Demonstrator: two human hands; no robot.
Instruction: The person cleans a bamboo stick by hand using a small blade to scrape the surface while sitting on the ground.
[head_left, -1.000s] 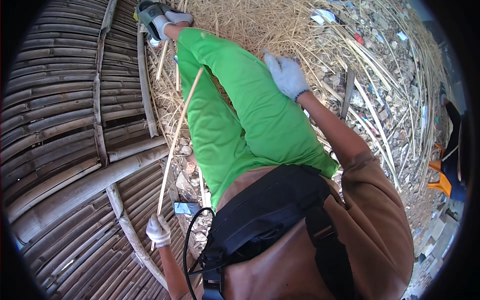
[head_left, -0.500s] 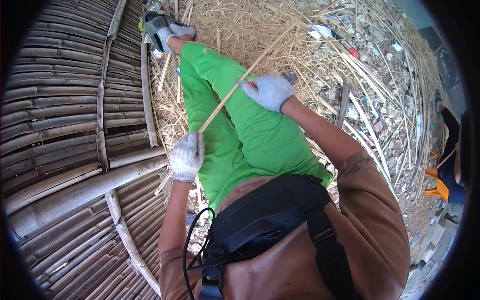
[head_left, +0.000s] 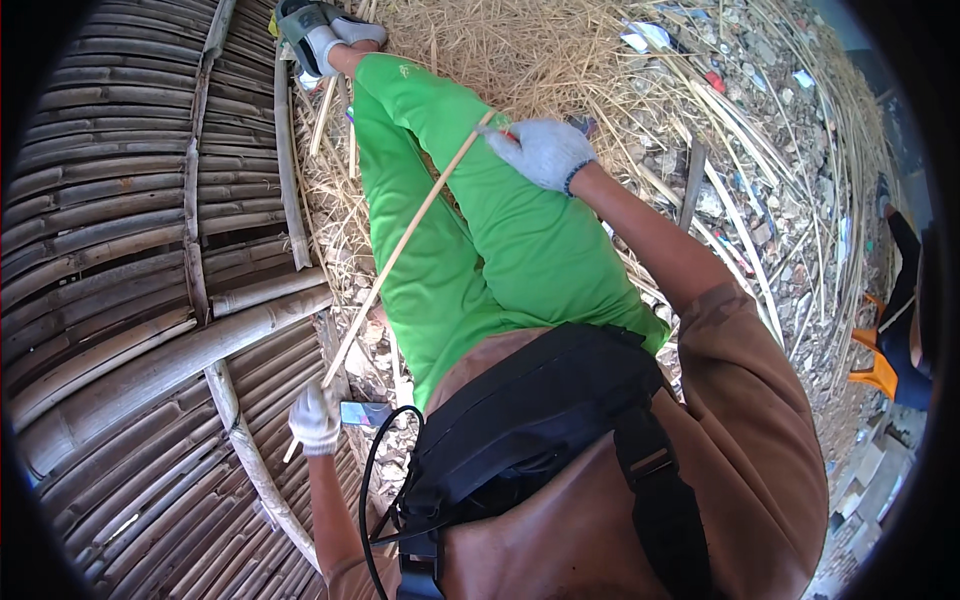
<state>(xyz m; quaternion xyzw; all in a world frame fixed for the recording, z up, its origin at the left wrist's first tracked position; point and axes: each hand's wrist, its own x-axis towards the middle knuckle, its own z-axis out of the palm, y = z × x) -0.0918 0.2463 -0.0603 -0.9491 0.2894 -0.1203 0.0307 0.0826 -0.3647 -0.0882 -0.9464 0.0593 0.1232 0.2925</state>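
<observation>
A long thin bamboo strip (head_left: 405, 238) slants across my green-clad legs. My left hand (head_left: 316, 418), in a pale knit glove, is closed around its lower part beside my left hip. A short end of the strip sticks out below that fist. Over my right thigh my right hand (head_left: 543, 155), gloved too, is closed on a small red-handled tool (head_left: 513, 135). Its working end meets the strip's upper end; most of the tool is hidden by the fingers. Close to my left hand lies a flat phone-like rectangle (head_left: 365, 413).
Bamboo slat panels (head_left: 110, 215) with thick poles (head_left: 170, 370) fill the left side. Straw and shavings (head_left: 500, 50) cover the ground ahead. Rubble and long loose strips (head_left: 745, 235) lie to the right. At the far right another person (head_left: 905, 250) is partly visible beside an orange plastic seat (head_left: 872, 365).
My left hand has moved down and left, drawing the bamboo strip with it. The strip's upper end is now at my right hand, which has hardly shifted.
</observation>
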